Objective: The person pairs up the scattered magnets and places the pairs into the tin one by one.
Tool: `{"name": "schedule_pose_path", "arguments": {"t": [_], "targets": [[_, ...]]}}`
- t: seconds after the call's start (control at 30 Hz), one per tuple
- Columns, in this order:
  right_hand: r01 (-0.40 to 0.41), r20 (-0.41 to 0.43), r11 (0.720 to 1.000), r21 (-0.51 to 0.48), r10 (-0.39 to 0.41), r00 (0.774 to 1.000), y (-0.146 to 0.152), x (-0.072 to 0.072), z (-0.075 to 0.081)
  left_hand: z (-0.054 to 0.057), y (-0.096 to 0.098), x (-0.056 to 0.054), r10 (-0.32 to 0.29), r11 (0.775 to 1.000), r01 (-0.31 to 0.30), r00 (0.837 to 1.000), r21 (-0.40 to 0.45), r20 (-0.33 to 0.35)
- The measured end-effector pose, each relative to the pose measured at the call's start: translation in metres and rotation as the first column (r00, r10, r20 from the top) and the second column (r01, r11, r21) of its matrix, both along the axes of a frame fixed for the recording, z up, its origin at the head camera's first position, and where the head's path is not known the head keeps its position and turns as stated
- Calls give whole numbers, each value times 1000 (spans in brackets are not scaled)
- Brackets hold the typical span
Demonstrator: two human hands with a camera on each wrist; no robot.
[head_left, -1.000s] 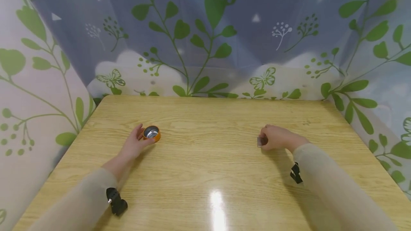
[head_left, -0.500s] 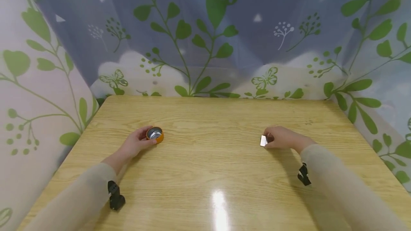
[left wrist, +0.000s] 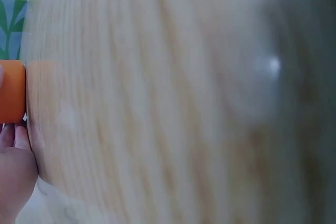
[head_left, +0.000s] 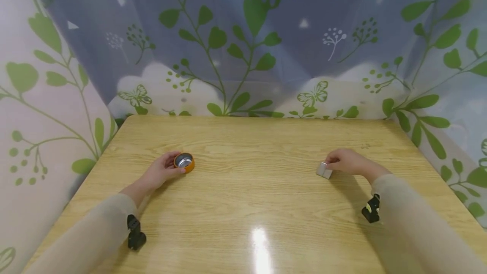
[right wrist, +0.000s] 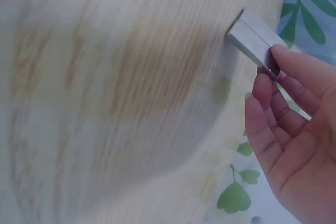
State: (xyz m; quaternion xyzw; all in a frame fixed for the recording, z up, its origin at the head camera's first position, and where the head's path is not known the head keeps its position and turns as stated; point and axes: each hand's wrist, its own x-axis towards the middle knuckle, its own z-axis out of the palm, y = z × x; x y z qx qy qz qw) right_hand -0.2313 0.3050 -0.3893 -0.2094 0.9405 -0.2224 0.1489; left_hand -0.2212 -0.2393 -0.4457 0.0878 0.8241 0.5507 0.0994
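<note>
On the left half of the table stands a small round orange cup with a shiny metal inside. My left hand holds it, the thumb in front and the fingers behind. Only part of the cup's orange side and of that hand shows at the edge of the left wrist view. Over on the right, my right hand pinches one end of a small silver-grey rectangular block. The right wrist view shows a thin seam along the block, which tilts with its far end close to or on the tabletop.
The light wood-grain table reflects a bright lamp streak near its front. A leaf-patterned cloth rises behind the table and along both sides. Black camera mounts are strapped at both wrists.
My right hand has moved rightward with the block, which has turned so that more of its face shows. My left hand and the cup have shifted slightly right in view.
</note>
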Motion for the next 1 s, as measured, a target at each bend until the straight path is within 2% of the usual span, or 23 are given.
{"name": "schedule_pose_path", "arguments": {"t": [0.2, 0.43, 0.8, 1.0], "targets": [[14, 29, 1000, -25, -14, 999, 10, 5, 1, -2, 0, 0, 0, 1000, 0, 1000, -9, -3], [98, 92, 994, -51, -93, 991, 18, 10, 3, 0, 1, 1, 2, 1000, -3, 1000, -18, -18], [236, 183, 956, -176, -203, 962, 17, 14, -2, 4, 1, 3, -13, 1000, 12, 1000, -28, -19], [259, 195, 941, -216, -219, 956, 9, 14, -8, 3, 2, 3, -10, 999, 9, 1000, -33, -14]]}}
